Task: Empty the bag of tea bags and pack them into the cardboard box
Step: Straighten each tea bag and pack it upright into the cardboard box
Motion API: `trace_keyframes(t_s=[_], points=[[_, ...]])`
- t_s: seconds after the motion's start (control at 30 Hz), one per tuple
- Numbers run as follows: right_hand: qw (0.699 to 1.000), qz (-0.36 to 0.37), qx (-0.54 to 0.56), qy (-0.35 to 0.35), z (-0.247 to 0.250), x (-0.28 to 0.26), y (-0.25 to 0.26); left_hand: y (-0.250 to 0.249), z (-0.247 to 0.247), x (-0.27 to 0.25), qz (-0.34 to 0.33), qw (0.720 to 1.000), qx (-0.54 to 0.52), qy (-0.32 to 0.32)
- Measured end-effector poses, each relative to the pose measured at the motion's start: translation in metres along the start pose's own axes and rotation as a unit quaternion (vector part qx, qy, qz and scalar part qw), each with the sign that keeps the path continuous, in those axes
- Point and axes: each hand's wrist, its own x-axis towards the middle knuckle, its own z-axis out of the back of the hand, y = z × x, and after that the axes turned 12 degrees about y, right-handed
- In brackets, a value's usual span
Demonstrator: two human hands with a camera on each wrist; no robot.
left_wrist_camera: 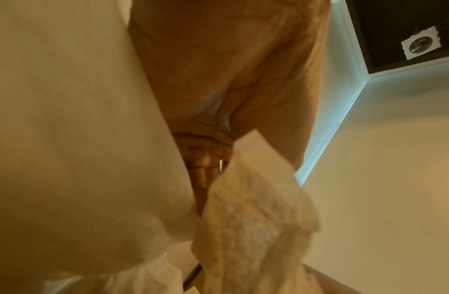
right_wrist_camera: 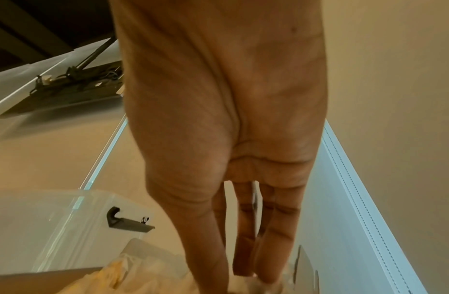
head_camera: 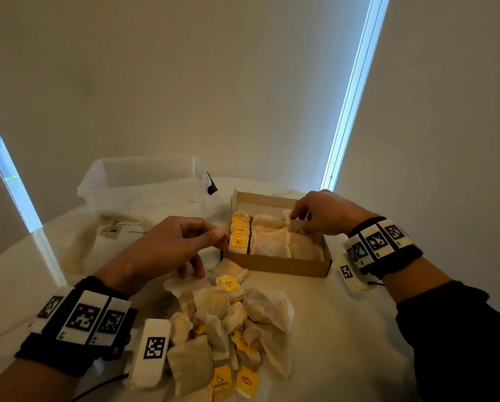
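Note:
An open cardboard box (head_camera: 274,266) stands on the white table, partly filled with tea bags (head_camera: 269,242) in rows, yellow tags (head_camera: 238,235) at its left end. My right hand (head_camera: 321,216) reaches into the box's far right corner and pinches the upper edge of a tea bag (head_camera: 294,225); the right wrist view shows its fingers (right_wrist_camera: 246,228) pointing down onto the bags. My left hand (head_camera: 182,245) hovers at the box's left wall with curled fingers, thumb beside the tags, lower fingers touching the loose tea bag pile (head_camera: 231,323). A blurred tea bag (left_wrist_camera: 256,208) fills the left wrist view.
A clear plastic bin (head_camera: 144,181) with a black latch (right_wrist_camera: 127,220) stands behind the box at the left. The flat cloth bag (head_camera: 109,230) lies in front of it. The table's edge curves off at the left, and window blinds rise close behind it.

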Motion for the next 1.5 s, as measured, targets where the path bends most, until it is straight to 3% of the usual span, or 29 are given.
trace_keyframes(t_s=[0.43,0.57,0.63,0.77,0.93,1.07,1.2,1.3,1.4,1.5], points=[[1.000,0.007,-0.006,-0.028,-0.003,0.004,0.010,-0.001,-0.002,-0.003,-0.001,1.000,-0.018,-0.008],[0.994,0.062,0.023,-0.083,0.010,-0.013,0.036,-0.002,-0.003,-0.003,-0.001,1.000,-0.023,-0.013],[0.991,0.115,0.047,-0.051,0.015,-0.027,0.060,-0.003,-0.003,-0.004,-0.012,0.999,-0.030,-0.023],[0.972,0.203,0.068,0.093,0.005,-0.051,0.116,-0.005,-0.001,-0.007,-0.028,0.994,-0.058,-0.093],[0.967,0.220,0.057,0.115,-0.027,-0.045,0.156,-0.004,0.003,-0.004,-0.056,0.961,-0.123,-0.242],[0.955,0.247,0.085,0.143,-0.032,-0.040,0.160,-0.001,0.006,-0.003,-0.055,0.948,-0.152,-0.273],[0.936,0.249,0.242,0.064,-0.021,-0.047,0.142,-0.005,0.006,-0.003,-0.034,0.955,-0.171,-0.239],[0.877,0.262,0.401,-0.044,-0.014,-0.045,0.131,-0.014,0.004,-0.005,-0.021,0.967,-0.196,-0.160],[0.846,0.240,0.462,-0.118,-0.019,-0.039,0.124,-0.018,-0.002,-0.006,-0.051,0.982,-0.152,-0.099],[0.818,0.234,0.507,-0.139,-0.026,-0.035,0.118,-0.010,-0.004,-0.005,-0.092,0.987,-0.095,-0.096]])
